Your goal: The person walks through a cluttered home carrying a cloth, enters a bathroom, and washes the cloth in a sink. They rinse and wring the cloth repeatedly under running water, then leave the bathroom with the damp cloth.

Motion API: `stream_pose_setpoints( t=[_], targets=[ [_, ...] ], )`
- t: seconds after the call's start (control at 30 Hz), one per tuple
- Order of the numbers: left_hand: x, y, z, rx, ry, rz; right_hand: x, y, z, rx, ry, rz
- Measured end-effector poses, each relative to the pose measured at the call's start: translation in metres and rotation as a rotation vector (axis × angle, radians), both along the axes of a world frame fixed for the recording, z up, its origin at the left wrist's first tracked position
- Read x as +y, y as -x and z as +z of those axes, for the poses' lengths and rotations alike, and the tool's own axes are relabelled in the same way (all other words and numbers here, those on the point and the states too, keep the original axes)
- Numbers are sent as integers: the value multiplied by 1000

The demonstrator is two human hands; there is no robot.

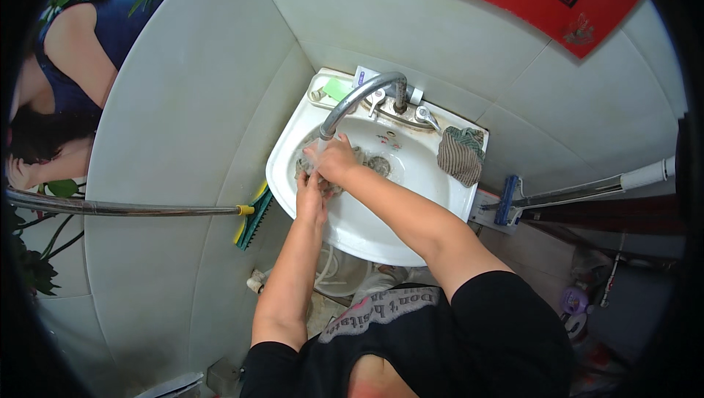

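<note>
A white washbasin is in front of me, and water runs from its curved metal tap. Under the stream a wet, greyish patterned cloth lies bunched on the basin's left side. My right hand grips it from above, right beneath the spout, with water falling over the fingers. Lower down, my left hand holds the cloth's near side, its fingers pointing up toward my right hand. Parts of the cloth are hidden by both hands. The metal drain shows just right of them.
A green soap bar sits in a dish at the back left corner. Over the right rim hangs a striped cloth. A green-and-yellow brush head stands left of the basin; a blue mop head is at its right.
</note>
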State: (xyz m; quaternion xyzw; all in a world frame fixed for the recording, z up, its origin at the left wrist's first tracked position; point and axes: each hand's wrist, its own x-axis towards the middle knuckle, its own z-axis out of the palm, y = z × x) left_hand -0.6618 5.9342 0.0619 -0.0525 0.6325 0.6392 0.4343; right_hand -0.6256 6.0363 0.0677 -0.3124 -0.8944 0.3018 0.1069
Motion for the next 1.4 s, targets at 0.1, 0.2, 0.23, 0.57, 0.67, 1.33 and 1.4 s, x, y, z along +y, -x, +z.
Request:
stream_pose_setpoints(
  t=[0.1, 0.2, 0.23, 0.57, 0.67, 1.33, 1.4],
  targets=[
    [6, -5, 9, 198, 152, 33, 14, -16, 49, -11, 479, -43],
    [1, 13, -29, 701, 132, -217, 8, -20, 34, 12, 329, 129],
    [5, 12, -22, 795, 162, -399, 14, -25, 23, 10, 319, 120],
    [5, 44, 44, 1364, 118, -517, 40, -92, 118, 502, 249, -105],
    [7, 44, 69, 560, -245, -210, 39, -100, 150, 457, 85, 177],
    [-23, 64, 149, 300, -235, 29, 37, -148, 84, 245, 373, -161],
    [-9, 42, 149, 282, -366, -74, -5, -117, 72, 316, 337, 14]
  ],
)
